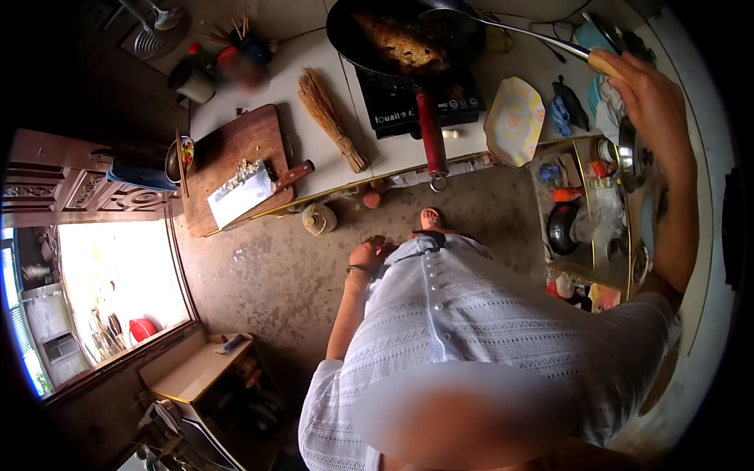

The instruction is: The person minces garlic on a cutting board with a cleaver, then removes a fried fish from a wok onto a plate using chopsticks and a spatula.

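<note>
At the upper right, my right hand (648, 102) is closed around the wooden handle of a long metal spatula (542, 35). Its head reaches over the black wok (343, 35), whose far rim is cut off by the frame. A browned, fried-looking piece of food (408, 49) lies in the wok. The wok rests on a black cooktop (397, 114), its red handle pointing towards me. Down by my waist is my left hand (367, 255), apart from the counter. Its fingers are bent and shaded, so their grip is unclear.
A cleaver (243, 192) lies on the wooden cutting board (263, 133), with chopped bits on its blade. Beside the board sits a bowl (182, 157) with chopsticks across it. A straw brush (330, 118) and a patterned plate (516, 122) flank the cooktop. Shelves (585, 271) stand at right.
</note>
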{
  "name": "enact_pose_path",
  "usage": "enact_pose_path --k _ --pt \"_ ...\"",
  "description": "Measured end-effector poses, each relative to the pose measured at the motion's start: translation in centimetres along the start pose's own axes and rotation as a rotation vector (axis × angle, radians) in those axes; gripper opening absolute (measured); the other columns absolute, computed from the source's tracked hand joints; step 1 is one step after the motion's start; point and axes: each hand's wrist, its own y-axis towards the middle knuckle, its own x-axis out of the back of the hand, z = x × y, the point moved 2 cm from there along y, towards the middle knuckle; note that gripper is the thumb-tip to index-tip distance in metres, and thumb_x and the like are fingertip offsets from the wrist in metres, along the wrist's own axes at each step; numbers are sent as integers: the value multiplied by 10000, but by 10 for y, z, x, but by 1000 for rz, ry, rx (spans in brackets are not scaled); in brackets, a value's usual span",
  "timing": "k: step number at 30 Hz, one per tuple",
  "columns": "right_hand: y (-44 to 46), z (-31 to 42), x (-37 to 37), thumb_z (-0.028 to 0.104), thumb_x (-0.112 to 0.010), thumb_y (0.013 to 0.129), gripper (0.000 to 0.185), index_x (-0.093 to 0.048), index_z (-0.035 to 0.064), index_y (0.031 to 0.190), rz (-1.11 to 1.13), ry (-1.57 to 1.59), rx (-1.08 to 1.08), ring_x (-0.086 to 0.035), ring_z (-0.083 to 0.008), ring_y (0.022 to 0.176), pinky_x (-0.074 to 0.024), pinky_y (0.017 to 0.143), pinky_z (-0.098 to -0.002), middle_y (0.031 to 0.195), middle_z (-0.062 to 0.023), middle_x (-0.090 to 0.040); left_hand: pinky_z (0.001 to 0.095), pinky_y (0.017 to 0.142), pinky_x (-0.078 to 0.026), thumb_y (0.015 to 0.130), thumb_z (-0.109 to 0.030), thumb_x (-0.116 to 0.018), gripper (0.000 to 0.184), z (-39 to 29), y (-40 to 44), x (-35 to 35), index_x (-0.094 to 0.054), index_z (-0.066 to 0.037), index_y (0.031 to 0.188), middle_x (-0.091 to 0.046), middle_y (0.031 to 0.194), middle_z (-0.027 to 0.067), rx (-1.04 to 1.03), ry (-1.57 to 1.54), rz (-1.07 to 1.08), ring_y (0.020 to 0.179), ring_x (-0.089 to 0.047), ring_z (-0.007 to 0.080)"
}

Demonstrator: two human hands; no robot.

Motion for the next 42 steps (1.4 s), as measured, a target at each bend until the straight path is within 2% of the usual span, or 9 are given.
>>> enact_pose_path --k 10,14,18,23,26,28,32,38,42 --pt "6 14 -13 110 -553 940 335 -614 127 1270 80 -17 -93 -637 -352 863 -495 753 -418 955 -159 -672 413 765 -536 894 -434 -609 383 -15 -12 19 -684 -110 1082 -708 1054 112 2 19 -23 899 -673 335" --pt "-16 7 -80 183 -488 1015 358 -537 103 1360 258 474 -258 -576 -148 621 -478 574 -319 759 -83 -591 394 745 -539 871 -293 -642 232 -57 -27 62 -718 -130 1018 -710 1014 100 -73 -77 -204 837 -687 305" --pt "-33 35 -121 226 -479 1031 417 -455 180 1445 507 1249 -657 -339 16 485 -258 373 -149 760 39 -494 407 674 -528 831 -220 -698 168 -70 -43 131 -728 -159 984 -695 949 111 -236 -38 -633 802 -661 344" --pt "-35 97 -130 134 -530 987 443 -458 121 1424 447 1549 -697 -398 2 530 -306 405 -153 817 11 -529 409 598 -502 887 -315 -676 197 16 -54 291 -715 -123 872 -680 756 93 91 187 -1362 695 -662 317" --pt "-32 120 -136 123 -525 988 444 -454 112 1426 408 1574 -713 -404 -3 536 -320 420 -158 832 4 -543 431 750 -525 840 -388 -706 367 112 -35 378 -647 -111 1074 -664 1071 126 402 229 -1446 941 -670 295" --pt "-31 134 -138 117 -521 989 446 -450 113 1430 381 1591 -735 -406 -10 539 -328 428 -167 842 -3 -550 435 842 -526 788 -458 -729 571 122 -23 421 -571 -64 1170 -603 1178 190 743 344 -1231 1038 -636 344" --pt "-28 160 -133 108 -514 991 448 -445 111 1434 326 1633 -763 -410 -28 546 -336 434 -193 850 -14 -557 432 942 -513 757 -461 -719 670 177 23 466 -520 16 1183 -589 1234 224 772 343 -939 1125 -611 374" --pt "-19 184 -143 81 -520 982 437 -453 95 1414 209 1522 -770 -429 -32 551 -348 427 -200 838 -25 -572 446 922 -521 827 -330 -620 453 197 64 479 -591 -35 1169 -644 1209 204 714 460 -743 1124 -625 365" --pt "-13 194 -160 55 -501 990 441 -437 108 1424 179 1492 -766 -422 -44 511 -372 432 -208 817 -33 -577 472 736 -563 909 -234 -509 271 187 67 475 -705 -61 980 -717 983 180 689 634 -837 920 -699 370"
